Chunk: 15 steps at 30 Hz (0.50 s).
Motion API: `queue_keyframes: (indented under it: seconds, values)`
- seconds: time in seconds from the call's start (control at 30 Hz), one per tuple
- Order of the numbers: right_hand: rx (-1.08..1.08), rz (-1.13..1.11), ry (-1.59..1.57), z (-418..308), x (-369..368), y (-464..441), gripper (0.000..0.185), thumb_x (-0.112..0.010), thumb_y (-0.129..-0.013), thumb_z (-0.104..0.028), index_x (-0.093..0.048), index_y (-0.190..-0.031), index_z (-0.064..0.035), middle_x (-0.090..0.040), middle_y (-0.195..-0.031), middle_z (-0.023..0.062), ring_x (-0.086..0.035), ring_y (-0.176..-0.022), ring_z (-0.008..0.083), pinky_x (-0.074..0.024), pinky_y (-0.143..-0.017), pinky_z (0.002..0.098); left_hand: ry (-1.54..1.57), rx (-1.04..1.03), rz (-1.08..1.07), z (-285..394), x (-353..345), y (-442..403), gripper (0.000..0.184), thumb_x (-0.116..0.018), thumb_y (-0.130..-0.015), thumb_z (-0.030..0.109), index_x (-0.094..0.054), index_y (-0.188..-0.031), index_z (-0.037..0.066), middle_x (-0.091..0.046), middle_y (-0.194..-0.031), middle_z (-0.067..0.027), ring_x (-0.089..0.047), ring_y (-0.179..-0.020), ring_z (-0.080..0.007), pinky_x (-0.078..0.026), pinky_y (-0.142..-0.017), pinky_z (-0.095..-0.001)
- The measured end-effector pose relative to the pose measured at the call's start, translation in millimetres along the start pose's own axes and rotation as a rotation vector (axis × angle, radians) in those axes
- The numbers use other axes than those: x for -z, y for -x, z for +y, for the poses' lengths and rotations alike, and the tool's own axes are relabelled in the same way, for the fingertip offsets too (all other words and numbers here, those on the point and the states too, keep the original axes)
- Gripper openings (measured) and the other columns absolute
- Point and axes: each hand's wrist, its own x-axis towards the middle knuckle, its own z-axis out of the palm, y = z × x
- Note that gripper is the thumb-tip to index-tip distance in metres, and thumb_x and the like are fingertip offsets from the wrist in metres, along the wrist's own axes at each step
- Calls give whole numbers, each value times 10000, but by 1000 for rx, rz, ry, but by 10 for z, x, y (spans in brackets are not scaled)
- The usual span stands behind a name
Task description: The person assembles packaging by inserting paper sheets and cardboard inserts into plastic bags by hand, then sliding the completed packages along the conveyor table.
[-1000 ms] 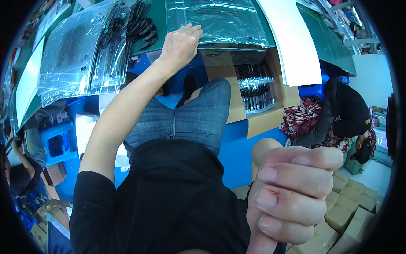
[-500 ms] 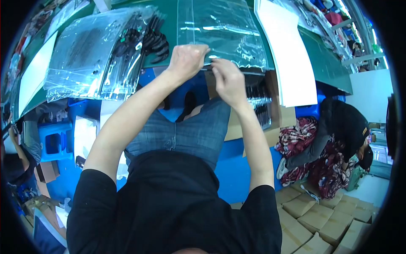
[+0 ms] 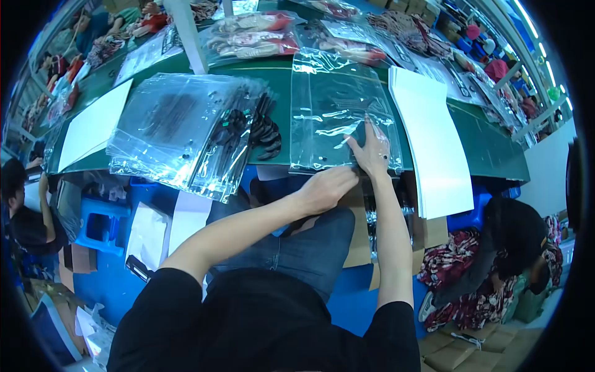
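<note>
Clear plastic bags (image 3: 328, 133) lie flat on the green table (image 3: 489, 142) in front of me. My right hand (image 3: 374, 152) rests on their near right part, fingers spread and pointing away. At the bags' near edge is my left hand (image 3: 328, 189), its fingers closed together; what they hold, if anything, is too small to make out. To the left lies a pile of filled clear bags (image 3: 167, 130), with black curved pieces (image 3: 266, 137) at its right side. A stack of white sheets (image 3: 434, 142) overhangs the table edge on the right.
Below the table edge stands an open carton (image 3: 436, 232) with packed bags. White sheets (image 3: 93, 127) lie at the table's left. Blue stools (image 3: 102, 226) stand below. A person in black (image 3: 517, 232) bends over at right; another person (image 3: 28, 217) is at far left.
My right hand has come from close to the camera onto the clear bags and spread out. My left hand stays by their near edge. The view now takes in more of the table's far side.
</note>
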Motion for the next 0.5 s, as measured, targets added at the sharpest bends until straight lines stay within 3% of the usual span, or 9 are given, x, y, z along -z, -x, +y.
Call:
queue_keyframes:
  seconds: [0.03, 0.17, 0.2, 0.3, 0.33, 0.43, 0.5]
  values:
    - [3, -32, -25, -11, 37, -9, 627, -592, -942, -451, -513, -1424, -58, -568, -1356, 226, -496, -1298, 373, -366, -1082, 475, 27, 134, -39, -5, -96, -49, 458, -545, -726, -81, -599, -1181, -68, -620, -1209, -229, -576, -1191, -411, -466, -1046, -443]
    - [15, -96, -245, 164, 16, 11, 707, -574, -925, -552, -489, -1452, -87, -562, -1381, 204, -489, -1311, 363, -360, -1087, 476, -105, 355, -63, -132, -323, -288, 503, -543, -725, -60, -557, -1227, -91, -580, -1254, -232, -522, -1251, -406, -424, -1089, -433]
    - [12, -87, -239, 188, 40, -16, 707, -574, -925, -552, -489, -1452, -87, -562, -1381, 204, -489, -1311, 363, -360, -1087, 476, -103, 345, -61, -92, -311, -312, 503, -543, -725, -60, -557, -1227, -91, -580, -1254, -232, -522, -1251, -406, -424, -1089, -433]
    - [-213, -184, -330, 172, 78, -84, 713, -548, -936, -566, -481, -1457, -84, -558, -1398, 186, -483, -1321, 356, -359, -1087, 475, 31, 298, -364, 180, -185, -256, 517, -547, -745, -30, -529, -1257, -101, -566, -1240, -247, -494, -1262, -424, -400, -1101, -467]
    - [-224, -176, -334, 146, 89, -90, 713, -548, -936, -566, -481, -1457, -84, -558, -1398, 186, -483, -1321, 356, -359, -1087, 475, 32, 288, -373, 187, -196, -232, 517, -547, -745, -30, -529, -1257, -101, -566, -1240, -247, -494, -1262, -424, -400, -1101, -467]
    - [-381, -240, -216, 19, 153, -172, 708, -555, -933, -559, -489, -1452, -83, -559, -1395, 194, -503, -1298, 365, -364, -1084, 466, -247, 187, -102, 101, -242, -164, 506, -545, -787, -5, -509, -1282, -100, -549, -1282, -262, -456, -1312, -409, -365, -1119, -500]
    - [-369, -261, -198, -31, 190, -170, 673, -547, -946, -533, -501, -1443, -82, -557, -1397, 198, -502, -1297, 369, -364, -1086, 459, -237, 261, -162, -52, -329, -262, 507, -547, -797, 25, -511, -1286, -104, -534, -1322, -265, -442, -1335, -403, -348, -1132, -500]
